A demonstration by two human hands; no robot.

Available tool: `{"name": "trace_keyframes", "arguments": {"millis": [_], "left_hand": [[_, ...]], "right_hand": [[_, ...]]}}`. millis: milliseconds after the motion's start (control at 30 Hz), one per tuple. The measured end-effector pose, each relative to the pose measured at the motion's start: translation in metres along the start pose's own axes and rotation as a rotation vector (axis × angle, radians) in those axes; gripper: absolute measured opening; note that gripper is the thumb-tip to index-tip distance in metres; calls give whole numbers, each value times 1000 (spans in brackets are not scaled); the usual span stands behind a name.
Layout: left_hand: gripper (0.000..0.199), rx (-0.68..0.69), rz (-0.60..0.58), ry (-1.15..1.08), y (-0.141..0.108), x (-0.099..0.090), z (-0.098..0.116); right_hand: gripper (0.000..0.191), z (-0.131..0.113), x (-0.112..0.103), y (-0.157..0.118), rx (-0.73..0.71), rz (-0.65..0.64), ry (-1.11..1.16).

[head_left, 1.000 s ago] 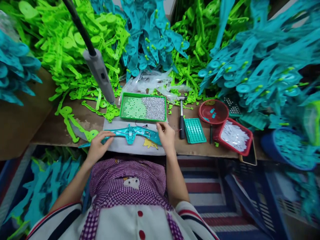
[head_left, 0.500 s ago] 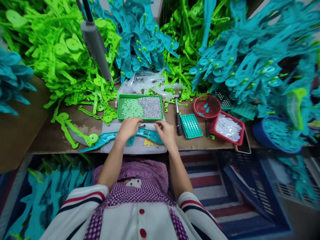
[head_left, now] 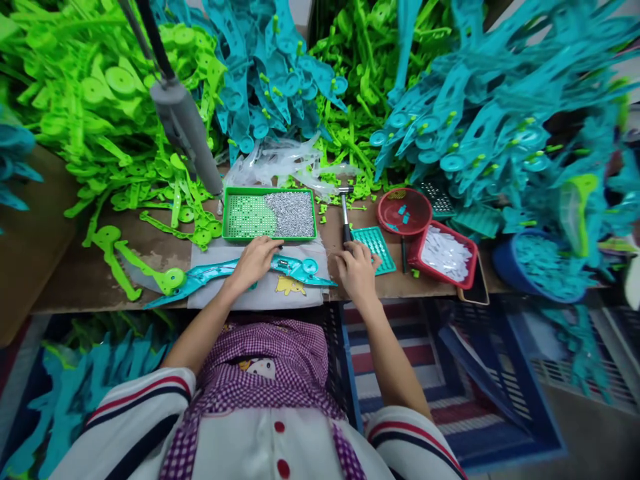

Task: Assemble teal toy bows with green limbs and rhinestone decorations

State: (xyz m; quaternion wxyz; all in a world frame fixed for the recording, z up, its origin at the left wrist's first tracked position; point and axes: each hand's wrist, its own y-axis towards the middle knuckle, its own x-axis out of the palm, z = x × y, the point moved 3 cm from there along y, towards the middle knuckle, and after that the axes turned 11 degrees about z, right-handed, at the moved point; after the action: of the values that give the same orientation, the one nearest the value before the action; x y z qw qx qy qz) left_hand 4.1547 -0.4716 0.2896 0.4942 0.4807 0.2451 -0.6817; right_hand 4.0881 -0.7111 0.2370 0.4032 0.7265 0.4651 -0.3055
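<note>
A long teal plastic part (head_left: 303,265) lies on a pale cloth (head_left: 300,297), with a small metal piece set in its middle. My left hand (head_left: 254,261) rests across this part, fingertips pinched together by the green tray. Something small and dark shows at those fingertips, too small to name. Over to the right, my right hand (head_left: 358,272) is on the black handle of a hammer (head_left: 344,212), fingers closing round it and covering its lower end. The hammer still lies on the table. A teal ridged tray (head_left: 383,257) sits just beside that hand.
The green tray (head_left: 250,239) holds small metal pins. Red bowls (head_left: 419,230) and a red box of white strips (head_left: 447,257) stand to the right, then a blue tub (head_left: 510,267). Heaps of green parts (head_left: 120,120) and teal parts (head_left: 480,127) rise behind. A grey hanging tool (head_left: 187,130) is upper left.
My right hand has left the right end of the teal part and moved right onto the hammer's handle. My left hand stays over the part. The view has shifted slightly.
</note>
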Motion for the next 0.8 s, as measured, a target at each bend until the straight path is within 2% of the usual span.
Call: {"name": "trace_keyframes", "arguments": {"millis": [100,200,367,467,567,633,700,767,800], "left_hand": [[27,9,88,-149,-11,-12,-3],[21,4,180,-212,-30,-26,-4],[18,-47,395,-85,-66,-40,-20],[19,-134,416,0,-81,-39,-35],[20,-150,414,115,-86,-36,-43],[20,-135,409,184,-84,-35,-45],[21,-107,386,219,-83,-35,-45],[24,-55,394,217,-85,-38,-40],[25,-22,439,213,-88,-43,-35]], "right_hand": [[30,-7,-14,-9,10,61,286],[32,-18,-15,-14,81,38,504],[32,-47,-9,-23,266,-34,837],[33,-66,-9,-20,415,-36,1101],[35,-85,-12,1,540,-30,1290],[37,-102,-20,23,540,-4,1396],[37,-119,-31,43,472,28,1458],[36,-133,-39,53,402,23,1464],[36,-138,-40,53,363,-17,1451]]}}
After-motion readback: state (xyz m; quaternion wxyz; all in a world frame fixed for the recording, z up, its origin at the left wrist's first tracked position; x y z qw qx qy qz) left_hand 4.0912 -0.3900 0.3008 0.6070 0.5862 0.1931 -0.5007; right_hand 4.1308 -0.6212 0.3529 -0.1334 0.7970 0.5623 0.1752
